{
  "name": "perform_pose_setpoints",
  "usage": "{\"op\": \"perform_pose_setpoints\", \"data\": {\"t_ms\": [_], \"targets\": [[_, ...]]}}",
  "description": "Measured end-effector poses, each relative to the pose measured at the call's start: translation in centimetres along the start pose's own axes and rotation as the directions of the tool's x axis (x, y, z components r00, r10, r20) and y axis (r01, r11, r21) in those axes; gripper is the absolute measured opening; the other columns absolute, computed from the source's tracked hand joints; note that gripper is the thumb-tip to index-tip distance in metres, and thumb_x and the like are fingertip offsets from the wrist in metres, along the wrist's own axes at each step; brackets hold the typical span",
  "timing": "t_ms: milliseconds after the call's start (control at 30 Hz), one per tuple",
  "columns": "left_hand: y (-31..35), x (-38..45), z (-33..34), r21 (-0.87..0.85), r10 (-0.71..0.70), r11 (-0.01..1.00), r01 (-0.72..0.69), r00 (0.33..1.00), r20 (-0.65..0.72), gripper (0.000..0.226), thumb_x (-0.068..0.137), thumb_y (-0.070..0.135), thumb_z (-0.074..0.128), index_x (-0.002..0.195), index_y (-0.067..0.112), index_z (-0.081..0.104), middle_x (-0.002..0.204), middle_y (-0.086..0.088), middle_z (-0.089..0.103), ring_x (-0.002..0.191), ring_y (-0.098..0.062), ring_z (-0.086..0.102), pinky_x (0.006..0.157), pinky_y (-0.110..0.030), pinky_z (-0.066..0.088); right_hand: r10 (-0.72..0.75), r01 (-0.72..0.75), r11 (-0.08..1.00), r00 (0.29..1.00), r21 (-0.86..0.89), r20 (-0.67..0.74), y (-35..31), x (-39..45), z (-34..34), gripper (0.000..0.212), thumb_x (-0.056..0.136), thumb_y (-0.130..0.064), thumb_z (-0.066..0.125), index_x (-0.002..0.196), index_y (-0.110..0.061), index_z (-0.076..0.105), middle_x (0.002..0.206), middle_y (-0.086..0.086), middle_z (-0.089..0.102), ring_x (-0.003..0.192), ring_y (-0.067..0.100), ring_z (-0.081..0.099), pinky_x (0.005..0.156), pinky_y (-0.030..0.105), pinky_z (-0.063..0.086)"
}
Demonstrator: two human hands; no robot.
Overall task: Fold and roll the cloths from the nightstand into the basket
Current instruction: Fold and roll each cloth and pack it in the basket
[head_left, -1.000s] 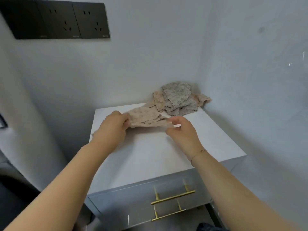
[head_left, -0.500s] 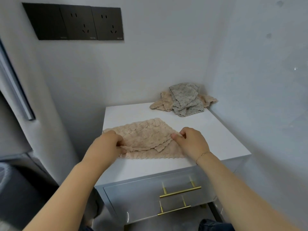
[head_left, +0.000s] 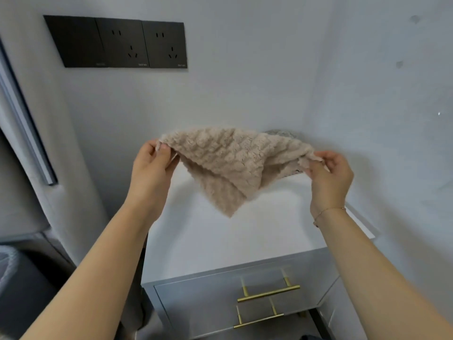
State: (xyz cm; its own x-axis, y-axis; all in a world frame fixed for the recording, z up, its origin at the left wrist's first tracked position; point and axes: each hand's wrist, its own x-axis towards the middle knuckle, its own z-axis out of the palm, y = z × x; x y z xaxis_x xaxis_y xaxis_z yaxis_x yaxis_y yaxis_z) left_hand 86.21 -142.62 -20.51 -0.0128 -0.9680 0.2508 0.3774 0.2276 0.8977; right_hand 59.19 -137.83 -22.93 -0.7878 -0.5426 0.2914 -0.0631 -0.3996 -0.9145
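A beige fluffy cloth hangs in the air above the white nightstand, stretched between my two hands, its lower corner drooping to a point. My left hand pinches its left corner and my right hand pinches its right corner. Behind the held cloth, only a grey sliver of the cloth pile at the nightstand's back right shows. No basket is in view.
The nightstand stands in a corner between two pale walls and has two drawers with gold handles. A black socket panel is on the back wall. A grey upholstered edge lies at the lower left.
The beige cloth lay on the nightstand top under both hands; both hands have now lifted it into the air and spread it between them. The view has moved closer.
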Motion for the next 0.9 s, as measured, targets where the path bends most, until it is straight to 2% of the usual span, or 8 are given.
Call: {"op": "perform_pose_setpoints", "data": {"t_ms": [100, 200, 300, 400, 500, 667, 767, 900], "targets": [[0.6, 0.4, -0.1, -0.089, 0.077, 0.993, -0.076, 0.997, 0.005, 0.013, 0.102, 0.01, 0.039, 0.094, 0.012, 0.049, 0.105, -0.007, 0.06, 0.105, -0.019, 0.06, 0.101, -0.029, 0.046, -0.161, 0.159, 0.986, 0.986, 0.042, 0.051, -2.0, 0.1, -0.1, 0.025, 0.085, 0.003, 0.06, 0.087, -0.022, 0.061, 0.087, -0.006, 0.064, 0.087, 0.011, 0.062, 0.085, 0.028, 0.053], [-0.7, 0.1, -1.5, 0.275, 0.03, 0.961, 0.008, 0.99, -0.134, 0.013, 0.097, 0.011, 0.05, 0.109, 0.013, 0.045, 0.115, -0.004, 0.053, 0.101, -0.015, 0.055, 0.089, -0.013, 0.047, -0.146, 0.164, 0.985, 0.954, -0.048, 0.264, -2.1, -1.2, -0.8, 0.027, 0.085, 0.003, 0.061, 0.092, -0.023, 0.064, 0.092, 0.0, 0.065, 0.081, 0.005, 0.059, 0.075, 0.018, 0.049], [-2.6, -1.3, -3.7, 0.731, -0.011, 0.654, 0.194, 0.969, -0.248, 0.056, 0.086, 0.004, 0.062, 0.134, 0.012, 0.034, 0.139, -0.012, 0.033, 0.109, -0.024, 0.045, 0.086, -0.02, 0.042, -0.121, 0.296, 0.908, 0.863, -0.297, 0.49, -1.5, -2.7, -2.4, 0.014, 0.083, -0.009, 0.069, 0.083, -0.023, 0.069, 0.082, -0.003, 0.065, 0.073, 0.0, 0.052, 0.068, 0.012, 0.041], [-2.9, -4.5, -2.7, 0.93, 0.119, 0.338, -0.145, 0.987, 0.111, 0.051, 0.084, 0.007, 0.064, 0.131, 0.015, 0.045, 0.134, -0.005, 0.045, 0.121, -0.023, 0.044, 0.1, -0.033, 0.035, -0.137, 0.54, 0.75, 0.692, -0.383, 0.708, -1.2, -4.2, -3.3, 0.013, 0.08, -0.029, 0.071, 0.074, -0.018, 0.07, 0.073, -0.012, 0.062, 0.08, 0.008, 0.048, 0.072, 0.019, 0.038], [-3.2, -8.4, 1.3, 0.805, -0.046, 0.471, -0.359, 0.902, 0.429, 0.044, 0.083, 0.033, 0.069, 0.122, 0.028, 0.051, 0.115, 0.015, 0.054, 0.105, -0.001, 0.05, 0.093, -0.02, 0.042, -0.11, 0.537, 0.759, 0.664, -0.369, 0.74, -1.5, -5.4, -3.1, 0.02, 0.081, -0.036, 0.067, 0.071, -0.019, 0.066, 0.069, -0.015, 0.058, 0.079, 0.008, 0.048, 0.071, 0.02, 0.038], [-6.6, -10.4, 3.8, 0.843, -0.137, 0.468, -0.266, 0.92, 0.366, 0.063, 0.07, 0.068, 0.062, 0.117, 0.028, 0.052, 0.105, 0.015, 0.054, 0.097, -0.005, 0.051, 0.089, -0.029, 0.044, -0.027, 0.375, 0.871, 0.682, -0.318, 0.73, -2.2, -6.8, -2.9, 0.016, 0.085, -0.021, 0.07, 0.073, -0.012, 0.066, 0.067, -0.007, 0.06, 0.065, 0.002, 0.05, 0.064, 0.013, 0.038], [-6.9, -10.6, 4.2, 0.897, -0.108, 0.333, -0.29, 0.934, 0.342, 0.045, 0.08, 0.058, 0.059, 0.107, 0.024, 0.051, 0.09, 0.013, 0.047, 0.084, -0.011, 0.048, 0.082, -0.032, 0.041, -0.039, 0.384, 0.876, 0.658, -0.29, 0.752, -2.6, -7.2, -2.7, 0.002, 0.084, -0.012, 0.07, 0.083, -0.011, 0.071, 0.077, -0.008, 0.063, 0.073, -0.002, 0.055, 0.07, 0.01, 0.04], [-6.1, -10.3, 3.7, 0.919, -0.036, 0.239, -0.314, 0.943, 0.331, 0.007, 0.079, 0.017, 0.052, 0.08, 0.018, 0.046, 0.074, 0.007, 0.044, 0.071, -0.021, 0.045, 0.067, -0.031, 0.028, -0.069, 0.451, 0.844, 0.626, -0.289, 0.776, -2.7, -6.4, -3.4, 0.022, 0.082, 0.005, 0.064, 0.092, -0.012, 0.073, 0.082, -0.01, 0.056, 0.075, 0.0, 0.052, 0.069, 0.009, 0.037]]}}
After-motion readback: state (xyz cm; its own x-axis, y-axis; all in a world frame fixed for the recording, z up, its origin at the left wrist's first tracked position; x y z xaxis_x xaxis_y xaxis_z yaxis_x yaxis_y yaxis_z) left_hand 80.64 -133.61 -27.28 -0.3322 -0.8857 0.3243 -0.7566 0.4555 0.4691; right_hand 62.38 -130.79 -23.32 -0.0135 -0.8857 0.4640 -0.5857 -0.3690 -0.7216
